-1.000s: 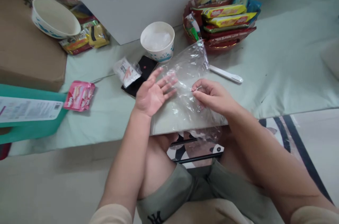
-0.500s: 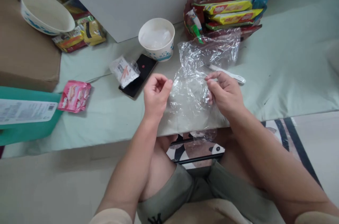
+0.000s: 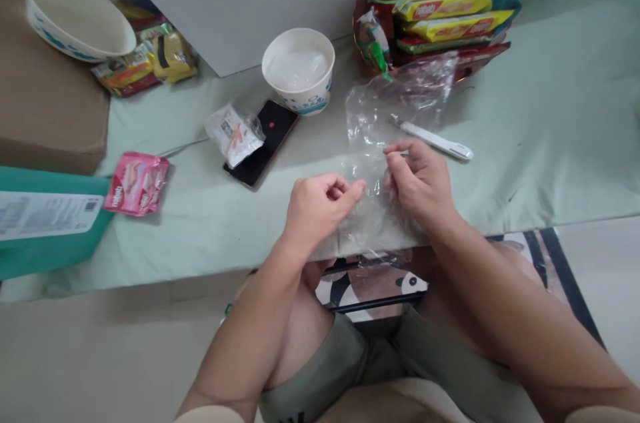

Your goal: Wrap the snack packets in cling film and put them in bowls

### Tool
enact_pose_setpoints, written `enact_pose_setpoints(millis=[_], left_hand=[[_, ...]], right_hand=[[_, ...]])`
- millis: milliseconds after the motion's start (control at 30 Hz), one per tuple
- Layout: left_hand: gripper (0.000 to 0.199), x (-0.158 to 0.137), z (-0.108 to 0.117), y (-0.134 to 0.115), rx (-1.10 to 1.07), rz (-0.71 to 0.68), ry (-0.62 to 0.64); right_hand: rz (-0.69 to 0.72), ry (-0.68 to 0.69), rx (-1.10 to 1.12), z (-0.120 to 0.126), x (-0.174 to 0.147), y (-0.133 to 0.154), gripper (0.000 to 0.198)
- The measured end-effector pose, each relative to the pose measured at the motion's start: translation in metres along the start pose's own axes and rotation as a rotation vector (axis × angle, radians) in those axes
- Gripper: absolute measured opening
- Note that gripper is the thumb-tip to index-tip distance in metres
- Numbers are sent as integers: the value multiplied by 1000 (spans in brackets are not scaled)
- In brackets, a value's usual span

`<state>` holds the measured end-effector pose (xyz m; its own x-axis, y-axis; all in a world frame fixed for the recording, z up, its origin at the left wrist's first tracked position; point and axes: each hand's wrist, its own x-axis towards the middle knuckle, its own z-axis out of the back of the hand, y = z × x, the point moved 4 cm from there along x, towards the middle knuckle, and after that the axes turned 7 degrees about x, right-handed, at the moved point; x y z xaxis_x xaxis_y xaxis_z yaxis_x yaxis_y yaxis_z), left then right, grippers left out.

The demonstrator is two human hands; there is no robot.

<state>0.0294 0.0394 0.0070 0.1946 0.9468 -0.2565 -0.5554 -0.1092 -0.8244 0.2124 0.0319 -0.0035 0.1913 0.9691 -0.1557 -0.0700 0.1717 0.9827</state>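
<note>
A clear plastic bag [image 3: 373, 123], thin and crinkled, stretches from beside the snack basket to the table's front edge. My left hand [image 3: 323, 206] pinches the bag's left side between thumb and fingers. My right hand [image 3: 417, 176] holds the bag's other side, its thumb pressed to the index finger. Just beyond the right hand lies a white utility knife [image 3: 435, 139], partly beside the film. To the left of the hands, a small white wrapped packet [image 3: 234, 136] rests on a black phone [image 3: 270, 143].
A paper bowl [image 3: 300, 76] with clear plastic inside stands behind the phone. Snack packs fill a red basket [image 3: 365, 9] at the back. On the left are a pink wafer pack [image 3: 137, 183], a green container [image 3: 55, 246], a cardboard box [image 3: 50, 103] and another bowl [image 3: 75, 16].
My left hand has moved right and nearer the table edge, closer to my right hand. The bag between them has narrowed, and the knife shows more fully.
</note>
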Motion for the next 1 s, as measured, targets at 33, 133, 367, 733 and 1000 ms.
enact_pose_setpoints(millis=[33,133,367,733,1000], left_hand=[[39,-1,-3,0,18,14,29],[39,-2,-11,-2,-57,78,95],[35,2,-18,-15,-525,132,282],[34,14,8,-2,-204,58,-265],[56,28,15,11,-465,-64,-171]], right_hand=[[-21,-13,77,-1,1,0,18],[-84,-38,211,-4,6,-1,22],[-104,-43,227,3,12,-2,18],[-127,-153,-10,15,12,4,8],[71,78,166,9,-2,17,20]])
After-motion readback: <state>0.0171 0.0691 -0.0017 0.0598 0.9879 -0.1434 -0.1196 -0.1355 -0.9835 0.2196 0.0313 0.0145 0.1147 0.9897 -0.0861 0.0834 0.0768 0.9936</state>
